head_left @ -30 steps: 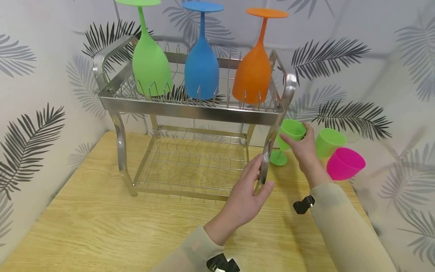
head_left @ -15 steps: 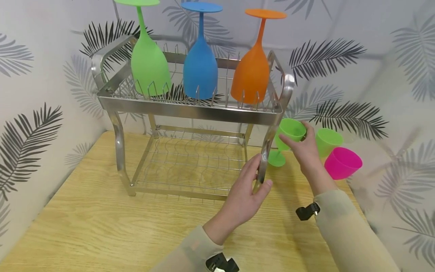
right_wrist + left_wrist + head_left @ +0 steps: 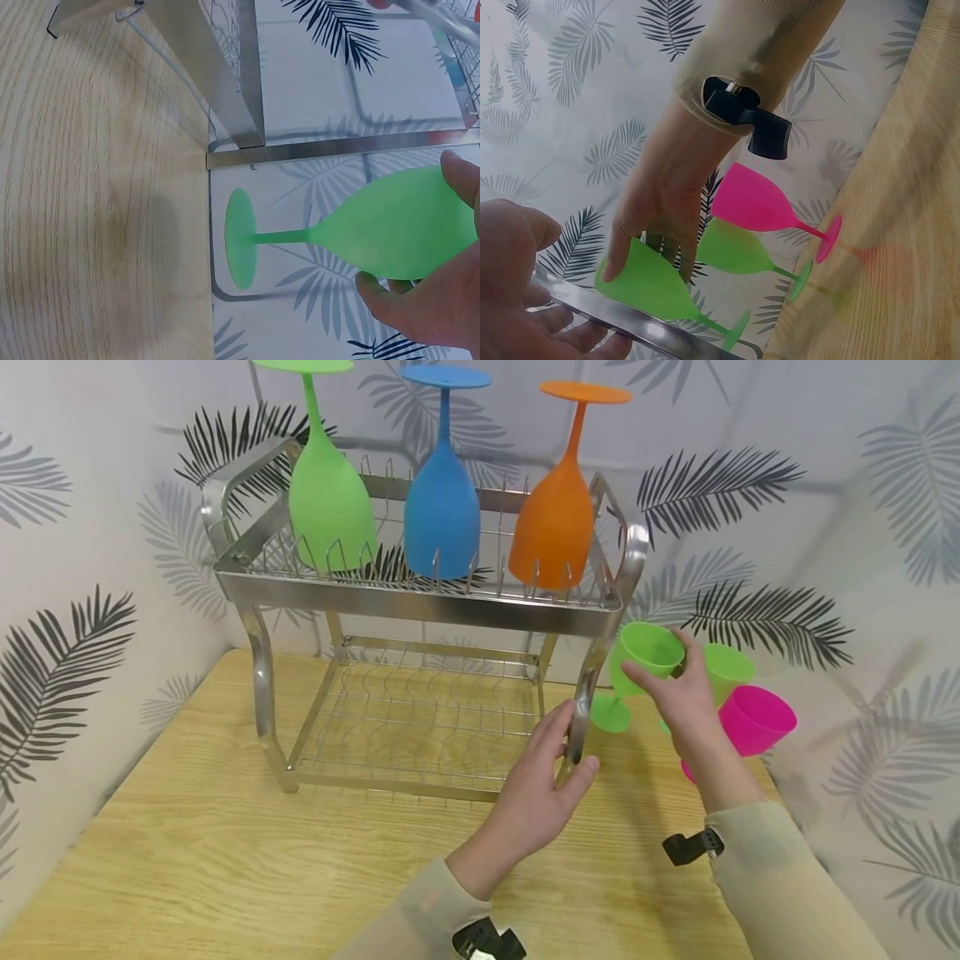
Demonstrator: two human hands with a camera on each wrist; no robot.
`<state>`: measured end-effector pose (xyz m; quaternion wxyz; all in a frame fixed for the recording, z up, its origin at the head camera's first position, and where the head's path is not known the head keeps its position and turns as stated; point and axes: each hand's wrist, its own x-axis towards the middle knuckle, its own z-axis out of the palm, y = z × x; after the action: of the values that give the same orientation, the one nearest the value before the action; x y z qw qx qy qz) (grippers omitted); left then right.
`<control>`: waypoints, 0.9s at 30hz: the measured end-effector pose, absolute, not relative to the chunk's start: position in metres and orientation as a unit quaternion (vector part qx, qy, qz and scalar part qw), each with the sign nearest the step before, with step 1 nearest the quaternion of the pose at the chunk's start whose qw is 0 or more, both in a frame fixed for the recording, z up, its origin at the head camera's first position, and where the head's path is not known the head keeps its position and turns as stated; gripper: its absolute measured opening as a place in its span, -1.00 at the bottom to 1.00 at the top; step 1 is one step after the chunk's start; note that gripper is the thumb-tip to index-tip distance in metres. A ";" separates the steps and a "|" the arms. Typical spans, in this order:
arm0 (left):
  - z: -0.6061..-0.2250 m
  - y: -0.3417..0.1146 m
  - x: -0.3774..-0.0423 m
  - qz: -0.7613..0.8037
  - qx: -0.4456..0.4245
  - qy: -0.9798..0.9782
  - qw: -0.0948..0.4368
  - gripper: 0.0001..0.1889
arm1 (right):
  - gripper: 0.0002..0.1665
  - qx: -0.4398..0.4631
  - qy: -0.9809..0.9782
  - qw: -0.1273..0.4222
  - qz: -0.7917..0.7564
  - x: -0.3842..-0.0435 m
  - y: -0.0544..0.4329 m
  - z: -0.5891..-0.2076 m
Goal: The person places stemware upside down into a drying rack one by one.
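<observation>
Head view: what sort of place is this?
Possibly a staged tabletop corner set for a kitchen chore: wood-grain table, leaf-print wall covering behind it, and a two-tier metal dish rack with three upturned goblets on top.

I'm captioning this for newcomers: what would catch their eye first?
Probably the upside-down green goblet, blue goblet and orange goblet, lined up on the upper tier of the metal rack. Next, the vivid pink goblet standing on the table, at the head view's right. Between it and the rack, the right hand holds another green goblet.
</observation>
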<state>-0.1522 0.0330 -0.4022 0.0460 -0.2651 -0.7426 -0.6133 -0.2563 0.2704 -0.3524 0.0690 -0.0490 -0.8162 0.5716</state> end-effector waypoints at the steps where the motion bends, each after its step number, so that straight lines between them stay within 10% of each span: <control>1: -0.402 0.033 -0.152 -0.613 -0.265 -0.743 0.045 -0.27 | 0.33 -0.049 -0.817 0.067 0.571 -0.254 0.270 -0.351; 27: -0.401 0.029 -0.147 -0.614 -0.240 -0.751 0.038 -0.28 | 0.22 -0.008 -0.816 0.091 0.571 -0.191 0.272 -0.319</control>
<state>-0.1469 0.0292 -0.4006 0.0385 -0.2396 -0.7511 -0.6140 -0.1910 0.2720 -0.3193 0.0908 -0.0079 -0.8157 0.5713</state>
